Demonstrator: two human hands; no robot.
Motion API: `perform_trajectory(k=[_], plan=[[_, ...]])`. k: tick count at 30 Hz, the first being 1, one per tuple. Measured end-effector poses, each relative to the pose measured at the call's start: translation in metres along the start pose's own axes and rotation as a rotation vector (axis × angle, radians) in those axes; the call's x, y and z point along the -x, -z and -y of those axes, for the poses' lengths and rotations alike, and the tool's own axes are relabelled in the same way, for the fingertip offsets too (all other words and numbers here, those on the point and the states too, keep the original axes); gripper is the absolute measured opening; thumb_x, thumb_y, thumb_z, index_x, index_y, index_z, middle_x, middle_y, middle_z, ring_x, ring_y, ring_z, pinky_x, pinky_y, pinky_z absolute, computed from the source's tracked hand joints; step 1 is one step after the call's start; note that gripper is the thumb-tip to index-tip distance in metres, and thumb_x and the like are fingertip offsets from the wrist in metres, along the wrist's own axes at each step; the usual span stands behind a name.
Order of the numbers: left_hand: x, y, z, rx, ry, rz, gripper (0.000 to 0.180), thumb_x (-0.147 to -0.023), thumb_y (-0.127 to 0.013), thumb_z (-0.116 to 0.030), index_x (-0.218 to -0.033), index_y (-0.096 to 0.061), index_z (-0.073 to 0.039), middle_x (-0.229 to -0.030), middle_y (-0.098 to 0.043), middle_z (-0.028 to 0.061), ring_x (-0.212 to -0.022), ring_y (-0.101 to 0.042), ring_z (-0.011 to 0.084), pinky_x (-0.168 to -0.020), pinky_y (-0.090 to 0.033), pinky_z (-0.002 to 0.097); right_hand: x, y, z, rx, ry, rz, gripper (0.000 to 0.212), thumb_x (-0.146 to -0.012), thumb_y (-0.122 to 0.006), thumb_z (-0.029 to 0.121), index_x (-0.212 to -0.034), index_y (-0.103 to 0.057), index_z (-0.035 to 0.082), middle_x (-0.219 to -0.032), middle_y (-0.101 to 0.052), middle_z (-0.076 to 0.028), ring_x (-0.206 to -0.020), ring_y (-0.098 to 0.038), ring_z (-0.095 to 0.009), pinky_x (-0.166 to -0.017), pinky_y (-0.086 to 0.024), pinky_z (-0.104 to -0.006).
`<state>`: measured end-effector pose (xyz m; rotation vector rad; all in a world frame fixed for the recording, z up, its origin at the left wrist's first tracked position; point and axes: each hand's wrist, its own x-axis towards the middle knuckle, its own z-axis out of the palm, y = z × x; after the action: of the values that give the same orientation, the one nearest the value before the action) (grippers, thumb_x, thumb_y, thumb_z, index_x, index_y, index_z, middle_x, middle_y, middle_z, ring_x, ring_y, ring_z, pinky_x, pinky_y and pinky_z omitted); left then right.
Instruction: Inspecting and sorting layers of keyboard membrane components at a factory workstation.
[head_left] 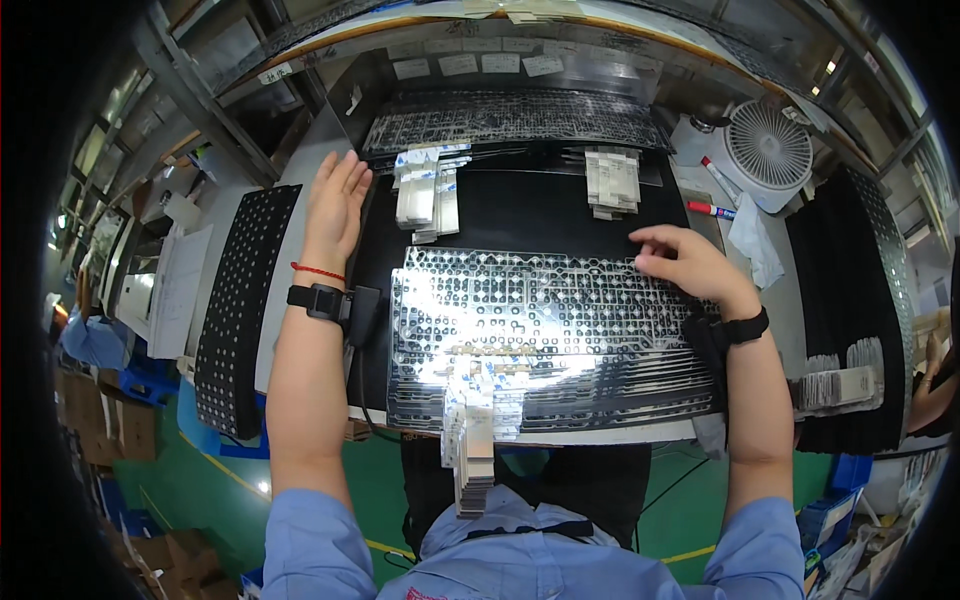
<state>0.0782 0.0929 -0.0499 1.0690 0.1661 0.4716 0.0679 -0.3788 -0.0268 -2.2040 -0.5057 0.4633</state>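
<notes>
A stack of thin clear sheets (pixel 560 310) with rows of small black-rimmed key shapes lies on a black mat (pixel 520 205) in front of me. Light glares off its left part, and the near edges of the sheets fan out in layers. My left hand (pixel 340 205) is raised beside the mat's far left edge, fingers stretched out, holding nothing. Over the far right corner of the stack is my right hand (pixel 692 262), thumb and fingers apart; whether its fingertips touch the top sheet I cannot tell. A bundle of silvery tabs (pixel 475 430) hangs off the stack's near edge.
Behind the mat stands another patterned sheet stack (pixel 510 120), with silvery tab bundles (pixel 427 195) (pixel 612 182) hanging forward. At right are a white fan (pixel 768 150), a red marker (pixel 710 210) and a white cloth (pixel 755 245). Black dotted sheets (pixel 245 310) lie at left.
</notes>
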Motion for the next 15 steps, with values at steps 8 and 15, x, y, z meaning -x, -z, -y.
perform_trajectory(k=[8,15], plan=[[0.013,-0.005,-0.009,-0.143,-0.079,0.028,0.032,-0.099,-0.064,-0.015,-0.128,-0.057,-0.004,-0.109,-0.062,0.0033,-0.094,-0.058,0.0091,-0.08,-0.047,0.0246,0.007,-0.007,0.017,0.143,0.18,0.1,0.039,-0.08,-0.084,0.022,-0.11,-0.072,0.001,-0.098,-0.069,-0.01,-0.093,-0.065,-0.022,-0.084,-0.051,-0.0333],[0.021,-0.005,-0.018,-0.164,0.014,0.316,0.025,-0.106,-0.051,-0.021,-0.123,-0.057,-0.004,-0.099,-0.063,0.0028,-0.084,-0.058,0.0107,-0.074,-0.046,0.0237,0.009,-0.013,0.026,0.14,0.259,-0.035,0.03,-0.076,-0.085,0.011,-0.097,-0.066,-0.001,-0.088,-0.067,-0.007,-0.082,-0.064,-0.018,-0.077,-0.05,-0.03]])
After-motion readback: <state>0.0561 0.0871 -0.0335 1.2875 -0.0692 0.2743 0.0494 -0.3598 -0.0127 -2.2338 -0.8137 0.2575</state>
